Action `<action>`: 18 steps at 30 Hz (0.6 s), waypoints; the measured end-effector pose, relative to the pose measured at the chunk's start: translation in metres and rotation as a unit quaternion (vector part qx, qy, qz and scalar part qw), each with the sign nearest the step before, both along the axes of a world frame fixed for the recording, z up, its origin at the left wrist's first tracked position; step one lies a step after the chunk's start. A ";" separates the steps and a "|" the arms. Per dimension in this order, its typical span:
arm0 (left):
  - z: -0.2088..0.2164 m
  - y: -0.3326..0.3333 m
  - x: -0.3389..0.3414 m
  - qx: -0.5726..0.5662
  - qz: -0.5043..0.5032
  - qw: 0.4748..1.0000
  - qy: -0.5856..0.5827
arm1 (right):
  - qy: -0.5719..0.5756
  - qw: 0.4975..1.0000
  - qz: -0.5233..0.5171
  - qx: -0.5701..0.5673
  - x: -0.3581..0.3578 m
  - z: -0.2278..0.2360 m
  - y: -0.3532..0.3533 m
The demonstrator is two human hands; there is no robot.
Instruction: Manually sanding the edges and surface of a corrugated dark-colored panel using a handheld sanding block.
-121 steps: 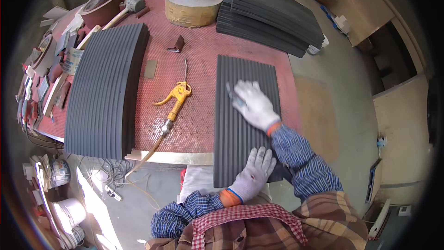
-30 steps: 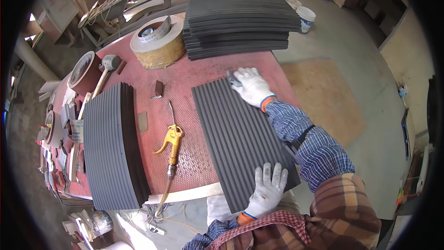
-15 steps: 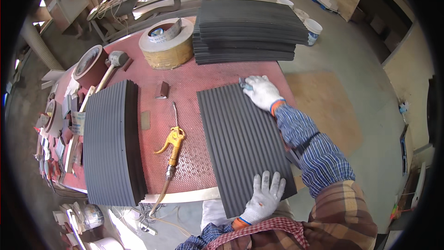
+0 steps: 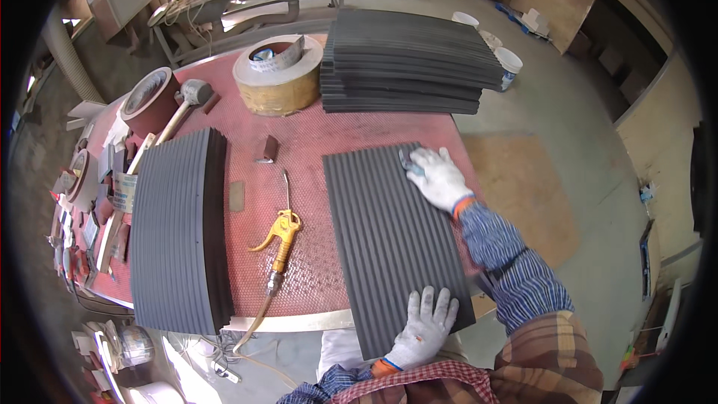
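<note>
At centre-right of the frame, the dark ribbed panel (image 4: 393,243) lies on the red bench (image 4: 314,142), long axis running up-frame. Left hand (image 4: 425,327) presses flat and open on its near end; right hand (image 4: 439,177) curls around a small pad (image 4: 410,164) at the far corner.

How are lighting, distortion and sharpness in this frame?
Head view: hard sunlight, no blown glare; the red perforated metal table edges bow from fisheye, corners vignetted black; the dark grey ribbed panel and white-gloved left hand and right hand are sharp.
</note>
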State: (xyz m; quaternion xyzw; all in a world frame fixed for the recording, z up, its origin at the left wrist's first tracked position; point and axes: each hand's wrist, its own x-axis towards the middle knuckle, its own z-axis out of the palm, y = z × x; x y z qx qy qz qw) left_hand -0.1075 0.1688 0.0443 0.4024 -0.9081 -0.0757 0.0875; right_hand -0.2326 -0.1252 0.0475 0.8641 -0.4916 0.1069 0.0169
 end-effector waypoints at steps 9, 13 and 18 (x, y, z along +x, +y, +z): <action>-0.008 -0.003 -0.002 0.004 0.003 1.000 -0.030 | -0.009 0.998 -0.051 0.043 0.011 -0.013 0.009; -0.004 -0.001 0.005 0.011 0.018 1.000 -0.018 | -0.005 0.998 0.017 0.052 -0.003 0.003 0.102; 0.000 0.000 0.003 0.005 -0.005 0.999 -0.050 | 0.051 0.994 0.055 0.085 0.001 0.012 0.094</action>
